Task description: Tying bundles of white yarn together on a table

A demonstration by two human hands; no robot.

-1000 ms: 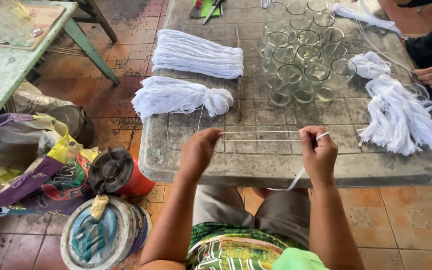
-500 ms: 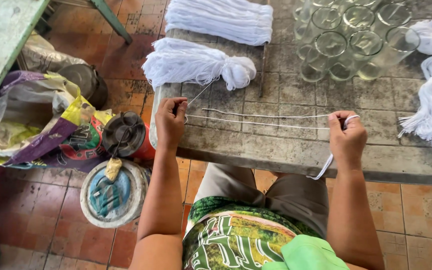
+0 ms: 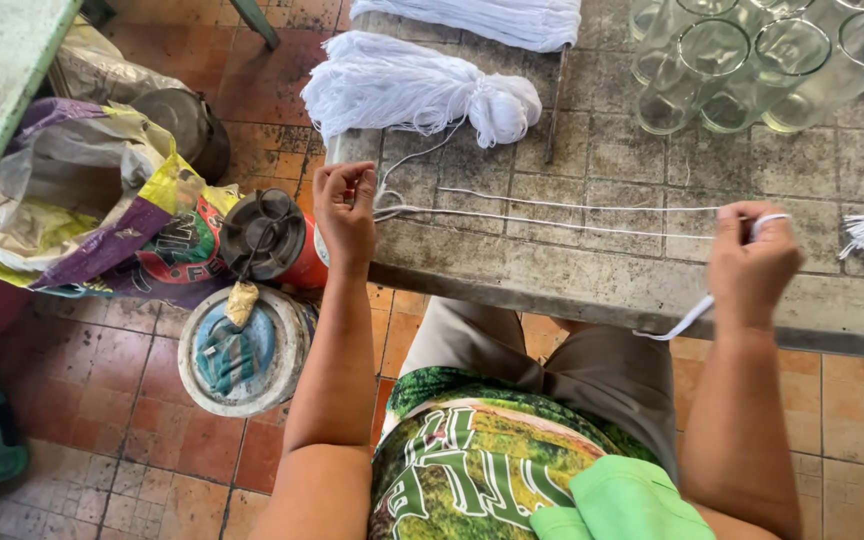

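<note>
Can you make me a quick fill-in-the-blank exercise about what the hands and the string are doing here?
1. The left hand and right hand stretch white ____ between them.
2. The string runs over a worn ____ table.
3. The empty drinking vessels at the table's far side are made of clear ____.

Missing words: string; tiled; glass

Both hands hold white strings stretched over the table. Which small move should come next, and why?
Probably the right hand should draw the strings a little further right. They already run nearly straight to the left hand, but a slack loop curls beside that hand and one strand trails back to the white yarn bundle, so more length can likely be pulled out.
</note>
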